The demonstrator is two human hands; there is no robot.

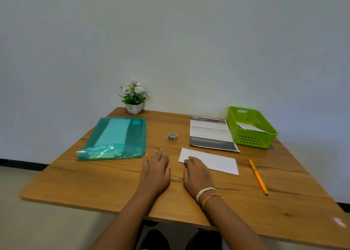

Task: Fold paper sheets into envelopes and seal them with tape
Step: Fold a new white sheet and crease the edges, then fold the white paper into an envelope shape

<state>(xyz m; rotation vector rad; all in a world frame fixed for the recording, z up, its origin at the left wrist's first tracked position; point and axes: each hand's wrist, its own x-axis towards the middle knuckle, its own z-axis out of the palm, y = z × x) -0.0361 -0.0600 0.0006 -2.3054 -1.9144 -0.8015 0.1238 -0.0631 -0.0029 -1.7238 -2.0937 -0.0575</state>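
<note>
Seated at a wooden table (94,183) with a visible grain, a person rests both hands flat near its middle. Just beyond the right hand (197,175) lies a folded white paper (214,162), a long flat rectangle with crisp edges; its long axis runs across the table from left to right, the right end angled slightly toward the person. The right hand's straight fingers lie on the paper's near left corner, pressing rather than gripping, and thin cord bracelets (207,194) circle that wrist. The left hand (156,169) lies palm down on bare wood just beside it, fingers extended, holding nothing and clear of the paper.

A small roll of tape (172,136) stands on edge behind the hands, its material hard to make out. To the left lies a translucent teal plastic folder (115,138) with a glossy flap and a snap button, pale sheets showing through. A printed sheet (212,134) with dark bands lies behind the folded paper, and beside it sits a bright green plastic basket (251,138) with perforated walls, holding white paper. A slim orange pencil (258,176) lies at the right, pointing toward the near edge. A small white pot of artificial flowers (134,96) stands at the wall.
</note>
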